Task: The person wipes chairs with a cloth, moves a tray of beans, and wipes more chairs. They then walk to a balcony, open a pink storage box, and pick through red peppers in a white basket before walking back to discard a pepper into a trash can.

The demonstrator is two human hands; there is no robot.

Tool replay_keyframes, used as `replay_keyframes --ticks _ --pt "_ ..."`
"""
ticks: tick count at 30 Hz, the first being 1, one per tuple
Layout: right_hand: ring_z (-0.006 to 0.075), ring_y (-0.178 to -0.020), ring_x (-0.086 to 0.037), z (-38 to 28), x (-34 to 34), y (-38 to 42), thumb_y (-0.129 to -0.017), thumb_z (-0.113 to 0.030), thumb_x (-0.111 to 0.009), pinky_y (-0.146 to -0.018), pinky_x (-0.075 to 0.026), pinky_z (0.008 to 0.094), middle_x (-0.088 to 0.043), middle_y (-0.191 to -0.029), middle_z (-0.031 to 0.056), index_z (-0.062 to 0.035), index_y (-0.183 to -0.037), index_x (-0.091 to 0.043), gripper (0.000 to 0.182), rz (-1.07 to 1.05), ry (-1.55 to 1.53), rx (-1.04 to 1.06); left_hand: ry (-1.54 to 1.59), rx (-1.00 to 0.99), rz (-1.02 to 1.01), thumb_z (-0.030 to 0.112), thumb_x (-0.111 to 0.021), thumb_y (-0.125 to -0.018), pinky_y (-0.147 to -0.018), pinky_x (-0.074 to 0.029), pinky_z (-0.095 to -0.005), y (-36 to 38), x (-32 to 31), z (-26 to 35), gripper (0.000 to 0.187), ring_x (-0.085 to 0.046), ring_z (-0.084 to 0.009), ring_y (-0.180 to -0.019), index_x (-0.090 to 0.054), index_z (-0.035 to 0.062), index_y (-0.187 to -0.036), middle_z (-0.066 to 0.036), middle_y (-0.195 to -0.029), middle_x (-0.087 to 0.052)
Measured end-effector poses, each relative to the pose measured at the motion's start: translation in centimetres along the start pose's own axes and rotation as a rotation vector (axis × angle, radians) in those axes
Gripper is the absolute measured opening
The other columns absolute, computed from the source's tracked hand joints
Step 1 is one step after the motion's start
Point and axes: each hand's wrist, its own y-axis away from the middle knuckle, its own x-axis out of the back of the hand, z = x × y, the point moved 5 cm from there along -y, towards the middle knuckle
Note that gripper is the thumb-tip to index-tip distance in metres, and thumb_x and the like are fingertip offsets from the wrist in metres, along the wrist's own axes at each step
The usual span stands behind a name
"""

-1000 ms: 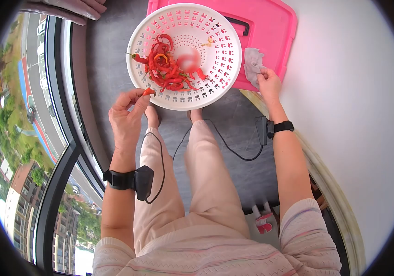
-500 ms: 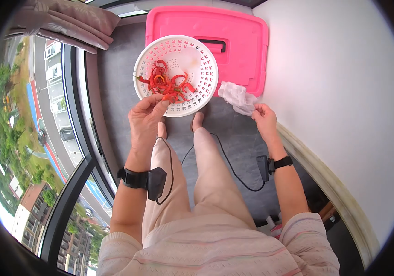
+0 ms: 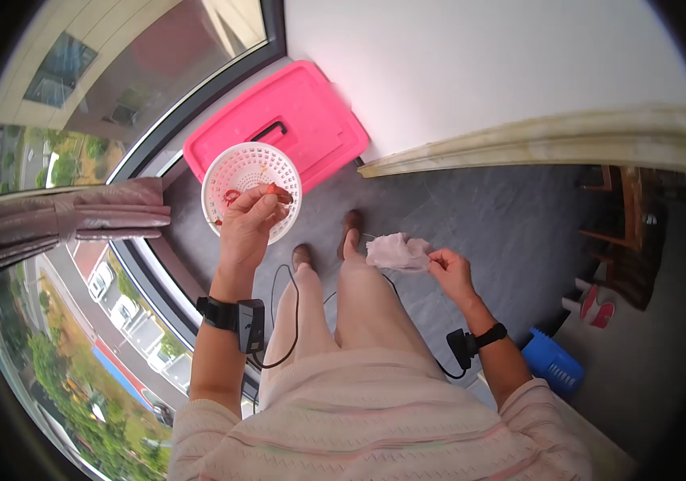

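Observation:
My left hand (image 3: 248, 220) pinches a small red chili pepper (image 3: 280, 194) between thumb and fingers, above the right part of a round white perforated basket (image 3: 254, 163). Part of another red chili (image 3: 231, 196) shows inside the basket, left of my fingers; my hand hides much of the basket's lower part. To the right, my right hand (image 3: 452, 273) is closed on the edge of a crumpled pale cloth (image 3: 397, 252), which hangs in front of my right knee, over the grey floor.
Behind the basket lies a pink lidded box (image 3: 319, 120) with a black handle. A curtain (image 3: 70, 228) and windows are at the left. A white wall stands ahead. At the right are a blue basket (image 3: 553, 361), a red shoe (image 3: 597, 306) and wooden furniture (image 3: 631, 208). Cables run from my wrists.
The view has turned right, so basket and box appear further left. My left hand has lifted the chili higher over the basket. My right hand still holds the cloth, now away from the box.

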Motion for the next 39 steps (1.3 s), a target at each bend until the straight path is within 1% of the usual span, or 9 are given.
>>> replay_keyframes --ticks 7,12,18,21,27,29,33,37,39 --pt "0.0104 -0.064 -0.06 5.1 7.7 9.3 -0.08 -0.008 -0.064 -0.059 -0.049 0.025 -0.064 -0.073 0.0056 0.0011 -0.086 -0.06 0.012 0.291 -0.094 -0.139 -0.179 0.159 -0.217 0.01 -0.062 -0.085 -0.075 -0.048 -0.0304 0.0 -8.5 -5.1 0.013 -0.06 -0.0147 -0.076 -0.064 0.0034 -0.096 -0.01 -0.089 -0.065" --pt "0.0165 -0.067 -0.061 12.1 12.3 13.5 -0.079 -0.016 -0.066 -0.062 -0.049 0.0284 -0.064 -0.076 0.0085 -0.0009 -0.086 -0.06 0.018 0.372 -0.097 -0.245 -0.328 0.301 -0.311 0.011 -0.064 -0.084 -0.073 -0.048 -0.0281 -0.9 -15.8 -11.9 0.012 -0.059 -0.0136 -0.074 -0.064 0.0043 -0.094 -0.009 -0.087 -0.066" --pt "0.0227 -0.076 -0.063 22.5 21.8 15.9 -0.076 -0.018 -0.07 -0.069 -0.051 0.032 -0.065 -0.082 0.0111 -0.0031 -0.087 -0.063 0.019 0.45 -0.117 -0.227 -0.394 0.364 -0.398 0.009 -0.065 -0.083 -0.067 -0.048 -0.0253 -2.4 -29.0 -22.2 0.008 -0.059 -0.0127 -0.071 -0.066 0.0043 -0.089 -0.01 -0.086 -0.066" --pt "0.0195 -0.081 -0.064 24.9 28.8 15.9 -0.08 -0.015 -0.067 -0.073 -0.05 0.0309 -0.066 -0.086 0.0107 -0.0005 -0.092 -0.064 0.02 0.455 -0.335 -0.281 -0.392 0.344 -0.42 0.009 -0.067 -0.081 -0.064 -0.047 -0.0247 -4.0 -36.6 -26.9 0.01 -0.059 -0.0124 -0.07 -0.067 0.0041 -0.09 -0.01 -0.085 -0.066" --pt "0.0127 -0.074 -0.059 29.2 39.7 10.9 -0.083 -0.007 -0.058 -0.066 -0.048 0.0264 -0.062 -0.082 0.0053 0.0025 -0.095 -0.058 0.015 0.545 -0.714 -0.202 -0.389 0.336 -0.507 0.012 -0.068 -0.081 -0.065 -0.046 -0.0251 -7.6 -49.7 -32.2 0.014 -0.058 -0.0137 -0.073 -0.066 0.0028 -0.092 -0.01 -0.087 -0.066" --pt "0.0122 -0.074 -0.058 30.0 42.1 8.0 -0.084 -0.005 -0.057 -0.066 -0.047 0.0252 -0.063 -0.083 0.0056 0.0026 -0.095 -0.059 0.014 0.579 -0.999 -0.221 -0.403 0.339 -0.527 0.013 -0.068 -0.081 -0.066 -0.046 -0.0256 -10.2 -52.6 -33.5 0.015 -0.057 -0.0133 -0.074 -0.066 0.0023 -0.092 -0.009 -0.087 -0.065" --pt "0.0093 -0.07 -0.055 32.0 46.9 0.1 -0.087 -0.007 -0.056 -0.064 -0.046 0.0233 -0.062 -0.082 0.0024 0.001 -0.095 -0.06 0.012 0.627 -1.044 -0.015 -0.471 0.339 -0.509 0.011 -0.064 -0.084 -0.066 -0.047 -0.0257 -16.6 -57.3 -36.8 0.013 -0.058 -0.0128 -0.07 -0.064 0.0025 -0.094 -0.009 -0.086 -0.065" --pt "0.0056 -0.073 -0.052 31.9 55.7 -5.3 -0.087 -0.012 -0.059 -0.064 -0.044 0.0218 -0.06 -0.078 0.0 0.0004 -0.094 -0.061 0.014 0.618 -0.865 -0.265 -0.475 0.403 -0.523 0.011 -0.064 -0.084 -0.064 -0.044 -0.0239 -24.2 -63.1 -40.9 0.014 -0.055 -0.0111 -0.069 -0.063 0.0005 -0.094 -0.009 -0.087 -0.064" --pt "0.0051 -0.072 -0.052 32.2 60.1 -7.5 -0.087 -0.014 -0.061 -0.063 -0.043 0.0218 -0.06 -0.077 -0.0007 0.0003 -0.093 -0.062 0.015 0.665 -0.925 -0.305 -0.512 0.437 -0.483 0.007 -0.06 -0.083 -0.061 -0.043 -0.0232 -29.1 -66.7 -43.1 0.014 -0.054 -0.0101 -0.068 -0.061 -0.0017 -0.094 -0.01 -0.087 -0.062"
